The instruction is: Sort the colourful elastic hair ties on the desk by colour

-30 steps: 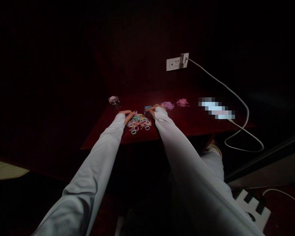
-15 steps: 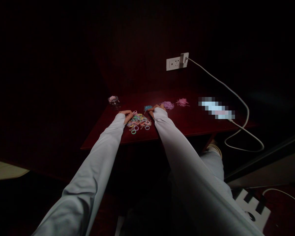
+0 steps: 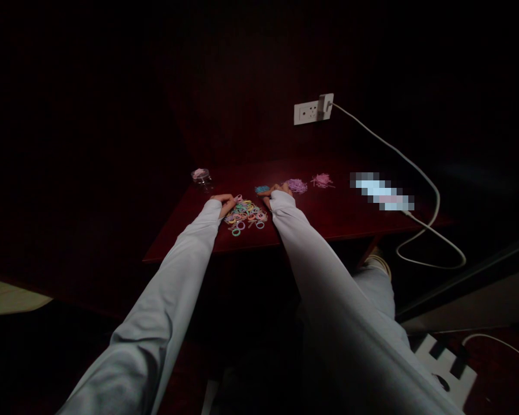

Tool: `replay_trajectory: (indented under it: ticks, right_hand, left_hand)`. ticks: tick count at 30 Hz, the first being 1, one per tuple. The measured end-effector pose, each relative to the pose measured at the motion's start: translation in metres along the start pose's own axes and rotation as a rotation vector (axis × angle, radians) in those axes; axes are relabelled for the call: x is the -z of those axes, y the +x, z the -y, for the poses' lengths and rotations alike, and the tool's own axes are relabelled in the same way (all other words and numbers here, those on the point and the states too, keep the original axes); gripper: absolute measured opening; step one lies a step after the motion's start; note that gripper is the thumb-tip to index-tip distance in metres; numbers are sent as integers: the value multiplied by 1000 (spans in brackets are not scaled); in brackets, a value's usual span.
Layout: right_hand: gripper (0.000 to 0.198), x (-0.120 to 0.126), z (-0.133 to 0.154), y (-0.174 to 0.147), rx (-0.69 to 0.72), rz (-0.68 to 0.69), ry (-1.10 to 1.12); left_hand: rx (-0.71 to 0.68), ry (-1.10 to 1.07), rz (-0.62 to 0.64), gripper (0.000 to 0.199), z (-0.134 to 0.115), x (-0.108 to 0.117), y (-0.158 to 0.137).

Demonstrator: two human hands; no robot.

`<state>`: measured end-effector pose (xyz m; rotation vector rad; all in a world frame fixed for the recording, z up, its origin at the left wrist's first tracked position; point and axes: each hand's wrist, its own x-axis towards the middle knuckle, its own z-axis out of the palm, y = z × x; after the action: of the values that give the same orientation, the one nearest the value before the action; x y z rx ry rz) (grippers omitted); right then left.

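My left hand [image 3: 225, 204] is at the left edge of a mixed pile of small pastel hair ties [image 3: 247, 212], its fingers closed on a pink hair tie [image 3: 237, 199]. To the right, my right hand [image 3: 277, 191] rests with bent fingers just in front of a small blue pile [image 3: 262, 189]. The sleeve and the back of the hand hide most of what those fingers touch. A purple pile [image 3: 297, 185] lies right behind that hand, and a pink pile [image 3: 323, 180] is further right. Thin strands make up these sorted piles.
A clear jar [image 3: 203, 180] with something pale pink on top stands at the dark red table's [image 3: 173, 230] back left. On the right lies a blurred-out bright device [image 3: 383, 193] with a white cable [image 3: 398, 148] running to a wall socket [image 3: 307, 113]. A white power strip [image 3: 447, 369] sits below.
Both hands stay nearly in place, with the left still on the pink hair tie. The whole view shifts very slightly. The right fingers look a little changed over the blue pile.
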<state>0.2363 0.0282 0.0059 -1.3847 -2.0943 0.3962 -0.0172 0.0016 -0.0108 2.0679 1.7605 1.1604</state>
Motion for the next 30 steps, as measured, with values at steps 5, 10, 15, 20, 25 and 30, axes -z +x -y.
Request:
replay_trajectory:
  ticks: [5,10,15,20,25,30]
  right_hand:
    - [42,5,6,-7,125,67,-82]
    - [40,10,10,-9,150,96,-100]
    - [37,7,8,-6,114,49,-5]
    - [34,4,4,-4,21,-32,62]
    - [29,10,9,-2,-51,5,76]
    - [31,13,12,-4,-60,25,61]
  left_hand:
    - [-8,15,7,52,-2,1,-1]
    - [5,1,22,48,-2,1,-1]
    - [7,6,2,48,0,-1,-1]
    - [5,6,-16,54,-1,-1,-2]
    - [-13,-28,10,53,-1,1,-3]
    - [10,-18,14,55,6,-2,1]
